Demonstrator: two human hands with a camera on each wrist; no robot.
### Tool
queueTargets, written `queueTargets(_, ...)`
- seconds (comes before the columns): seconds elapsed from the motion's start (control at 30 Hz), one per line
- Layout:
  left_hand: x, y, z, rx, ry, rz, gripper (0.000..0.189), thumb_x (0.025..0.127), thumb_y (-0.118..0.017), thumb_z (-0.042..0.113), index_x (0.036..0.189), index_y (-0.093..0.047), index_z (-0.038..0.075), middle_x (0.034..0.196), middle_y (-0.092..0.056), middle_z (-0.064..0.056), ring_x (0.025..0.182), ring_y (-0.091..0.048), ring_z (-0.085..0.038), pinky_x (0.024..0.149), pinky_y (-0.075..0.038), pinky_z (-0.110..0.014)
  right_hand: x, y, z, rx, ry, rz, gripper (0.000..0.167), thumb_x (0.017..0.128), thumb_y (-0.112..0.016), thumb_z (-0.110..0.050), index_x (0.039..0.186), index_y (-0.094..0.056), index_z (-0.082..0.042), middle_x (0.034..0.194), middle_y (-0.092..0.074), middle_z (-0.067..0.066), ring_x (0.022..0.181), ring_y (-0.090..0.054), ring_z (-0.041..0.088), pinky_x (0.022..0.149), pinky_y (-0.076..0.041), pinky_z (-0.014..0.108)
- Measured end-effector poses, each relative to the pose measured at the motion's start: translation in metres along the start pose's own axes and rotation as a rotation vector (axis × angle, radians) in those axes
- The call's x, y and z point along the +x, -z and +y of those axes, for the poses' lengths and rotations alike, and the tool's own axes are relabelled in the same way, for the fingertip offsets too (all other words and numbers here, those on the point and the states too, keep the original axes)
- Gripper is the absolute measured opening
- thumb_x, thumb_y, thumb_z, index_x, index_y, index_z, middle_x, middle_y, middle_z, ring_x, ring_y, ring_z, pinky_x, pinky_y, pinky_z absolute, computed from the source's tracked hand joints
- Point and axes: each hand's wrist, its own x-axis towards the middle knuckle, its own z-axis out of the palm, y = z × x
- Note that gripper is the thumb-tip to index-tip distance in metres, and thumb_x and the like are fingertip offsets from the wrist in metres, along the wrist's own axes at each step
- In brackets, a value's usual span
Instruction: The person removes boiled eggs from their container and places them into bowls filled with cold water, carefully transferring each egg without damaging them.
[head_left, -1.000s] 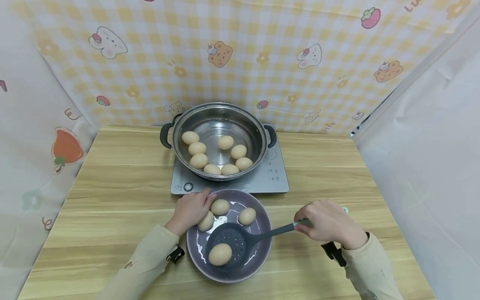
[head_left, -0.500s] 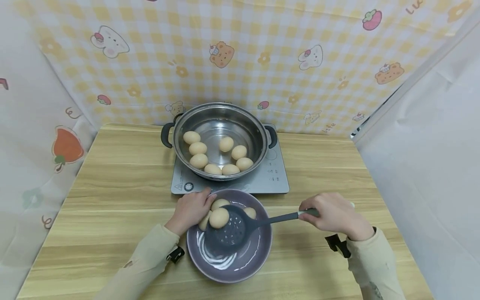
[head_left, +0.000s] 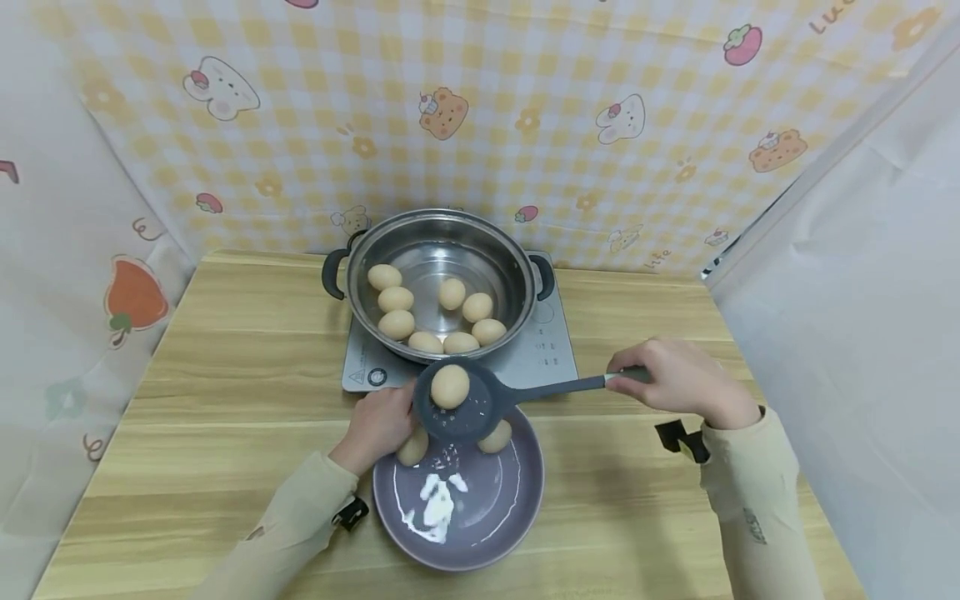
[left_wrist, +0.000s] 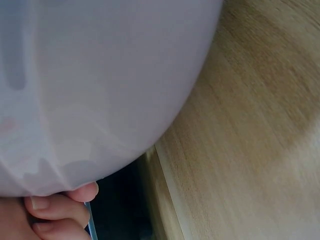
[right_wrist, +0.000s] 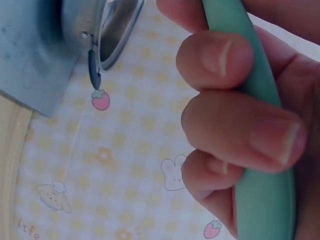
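Right wrist: the skimmer handle [right_wrist: 266, 205] lies within curled fingers [right_wrist: 235, 127].

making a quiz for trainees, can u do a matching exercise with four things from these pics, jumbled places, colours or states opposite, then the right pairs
Things:
1. pot
2. dish
3. skimmer
4. left hand

Descriptions:
A. carries one egg
B. holds the dish's edge
C. stands on the cooktop
D. is purple

Pairs: 1-C, 2-D, 3-A, 4-B
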Motion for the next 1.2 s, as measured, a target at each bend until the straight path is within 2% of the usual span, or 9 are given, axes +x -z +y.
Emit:
queueTargets(0.17,-0.001,-0.001,0.000,-0.013,-0.001,0.027,0.014,0.088,-0.054,0.021,0.083,-0.056,0.009,0.065,-0.061,-0.013,0.060,-0.060,-0.034,0.047,-0.042,-0.044,0.012,0.010,0.005,0.046,0.014,-0.005,0.005,0.084,-0.064,-0.014,0.081,-0.068,-0.013,0.066,-0.058,-0.011,0.050,-0.040,0.002,0.052,-0.036,0.023)
queueTargets(0.33,-0.001,0.000,0.002,-0.044,0.028,0.010,0.021,0.091,-0.051,0.030,0.092,-0.059,0.011,0.077,-0.065,-0.017,0.068,-0.061,-0.038,0.051,-0.043,-0.047,0.024,0.022,0.011,0.046,-0.006,0.000,0.006,0.084,-0.063,-0.012,0.080,-0.068,-0.011,0.064,-0.057,-0.008,0.050,-0.039,0.005,0.052,-0.035,0.024)
queueTargets(0.47,-0.001,0.001,0.002,-0.043,0.035,-0.011,0.021,0.092,-0.048,0.032,0.085,-0.057,0.014,0.079,-0.064,-0.016,0.070,-0.061,-0.038,0.053,-0.042,-0.048,0.035,0.031,0.016,0.049,-0.016,0.000,0.008,0.085,-0.062,-0.012,0.082,-0.068,-0.008,0.071,-0.063,-0.003,0.055,-0.045,0.008,0.056,-0.038,0.028)
queueTargets(0.6,0.000,0.002,0.002,-0.035,0.044,-0.038,0.023,0.093,-0.048,0.032,0.078,-0.053,0.015,0.073,-0.063,-0.014,0.066,-0.060,-0.036,0.050,-0.040,-0.043,0.047,0.039,0.024,0.012,-0.069,-0.007,0.012,0.086,-0.061,-0.016,0.087,-0.069,-0.008,0.076,-0.066,0.000,0.059,-0.049,0.010,0.057,-0.040,0.030)
queueTargets(0.77,0.000,0.002,0.002,-0.027,0.050,-0.058,0.024,0.093,-0.047,0.033,0.077,-0.050,0.015,0.071,-0.062,-0.014,0.064,-0.060,-0.035,0.048,-0.038,-0.041,0.066,0.042,0.035,-0.015,-0.137,-0.004,0.015,0.087,-0.059,-0.021,0.089,-0.069,-0.009,0.077,-0.065,0.001,0.060,-0.048,0.014,0.056,-0.037,0.031)
queueTargets(0.97,0.000,0.003,0.003,-0.026,0.059,-0.071,0.024,0.093,-0.047,0.033,0.077,-0.050,0.015,0.073,-0.063,-0.015,0.066,-0.060,-0.036,0.049,-0.039,-0.042,0.088,0.042,0.044,-0.036,-0.185,0.030,0.018,0.088,-0.059,-0.024,0.091,-0.069,-0.010,0.084,-0.066,0.003,0.069,-0.054,0.016,0.064,-0.041,0.036)
queueTargets(1.2,0.001,0.003,0.003,-0.021,0.058,-0.061,0.024,0.093,-0.047,0.033,0.077,-0.050,0.015,0.071,-0.062,-0.015,0.065,-0.060,-0.036,0.048,-0.038,-0.042,0.113,0.040,0.046,-0.072,-0.225,0.079,0.019,0.087,-0.058,-0.024,0.090,-0.070,-0.010,0.084,-0.067,0.004,0.066,-0.053,0.018,0.062,-0.040,0.034)
